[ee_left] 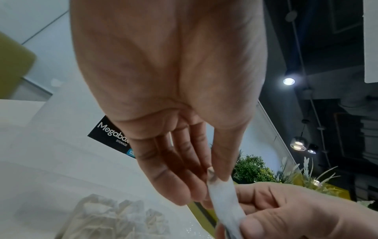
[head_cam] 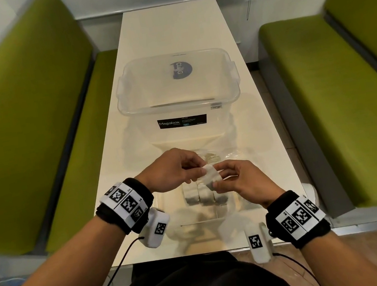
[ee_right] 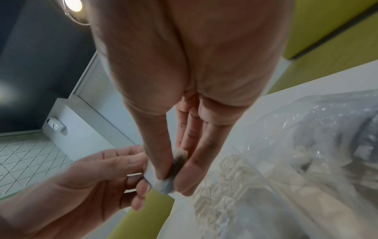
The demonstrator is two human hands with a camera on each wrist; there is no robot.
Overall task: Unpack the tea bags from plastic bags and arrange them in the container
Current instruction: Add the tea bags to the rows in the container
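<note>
A: Going left to right in the head view, what's each of the hands doing?

B: The left hand (head_cam: 171, 168) sits left of centre, thumb and fingertips pinching the top edge of a tea bag (head_cam: 211, 176). The right hand (head_cam: 241, 178) pinches its lower, darker end. The tea bag hangs between them above the surface (head_cam: 119, 155).

A: Why hold it from both ends?

B: My guess is they're straightening it so it stands neatly. Just below the hands is a low clear container (head_cam: 168, 204) with a row of tea bags (head_cam: 200, 192) already upright; this one probably joins them.

A: And the plastic bags?

B: One crumpled clear plastic bag (ee_right: 296, 153) fills the right of the right wrist view, with pale tea bags inside. In the head view it's barely visible behind the hands. How many remain, I can't tell.

A: The big tub higher up the frame?

B: A lidded Megabox storage box (head_cam: 176, 89), apart from the hands. The low container's edges are faint, and its near end blurs into glare.
</note>
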